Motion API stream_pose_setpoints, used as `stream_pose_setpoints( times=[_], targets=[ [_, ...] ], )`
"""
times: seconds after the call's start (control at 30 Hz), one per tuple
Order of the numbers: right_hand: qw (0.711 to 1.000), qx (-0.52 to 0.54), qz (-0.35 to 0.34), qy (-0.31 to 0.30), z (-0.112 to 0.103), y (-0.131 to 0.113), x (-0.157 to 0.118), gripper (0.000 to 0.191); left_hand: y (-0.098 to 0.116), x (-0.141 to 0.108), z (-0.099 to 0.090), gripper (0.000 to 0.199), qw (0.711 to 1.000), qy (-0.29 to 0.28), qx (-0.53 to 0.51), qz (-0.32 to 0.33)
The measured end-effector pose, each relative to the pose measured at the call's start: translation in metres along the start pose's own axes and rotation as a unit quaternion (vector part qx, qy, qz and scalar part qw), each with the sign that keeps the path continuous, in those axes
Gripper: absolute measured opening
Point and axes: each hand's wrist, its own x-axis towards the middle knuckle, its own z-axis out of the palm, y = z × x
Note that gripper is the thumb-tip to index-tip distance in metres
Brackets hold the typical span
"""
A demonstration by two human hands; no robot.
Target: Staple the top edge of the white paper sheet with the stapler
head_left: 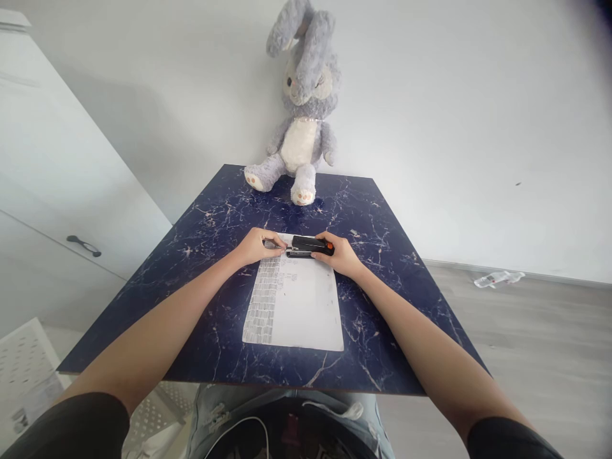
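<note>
A black stapler (310,246) with an orange part at its rear lies crosswise over the top of a sheet of paper (306,312). My right hand (338,254) grips its rear end, with the thumb and fingers on opposite sides. At the front end, my left hand (258,247) is closed in a pinch on a thin, partly metallic piece that reaches out from the stapler. The fingers hide much of this piece, and whether it is joined to the stapler is unclear. Handwriting and a grey patterned strip along the left side mark the white paper.
The dark blue marbled table (186,261) carries the paper. At its back edge a grey plush rabbit (303,143) sits against the wall. A white cabinet (71,172) stands at left, perforated white baskets (23,357) below it. Clear plastic packaging (498,278) lies on the floor at right.
</note>
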Motion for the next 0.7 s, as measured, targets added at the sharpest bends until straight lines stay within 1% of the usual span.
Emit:
stream_pose_setpoints(
  times=[0.27, 0.5, 0.7],
  targets=[
    [1.0, 0.008, 0.005, 0.001, 0.0003, 0.0006, 0.0003, 0.032, 0.0001, 0.0002, 0.0002, 0.014, 1.0, -0.003, 0.001, -0.002],
    [1.0, 0.011, 0.004, 0.0, -0.0002, -0.0001, 0.0002, 0.032, -0.0047, 0.0013, -0.0001, 0.02, 0.999, -0.009, -0.024, -0.026],
    [1.0, 0.012, 0.006, 0.001, -0.0001, -0.0006, 0.0001, 0.032, -0.0057, 0.0012, -0.0005, 0.019, 0.999, -0.009, -0.023, -0.035]
  ],
)
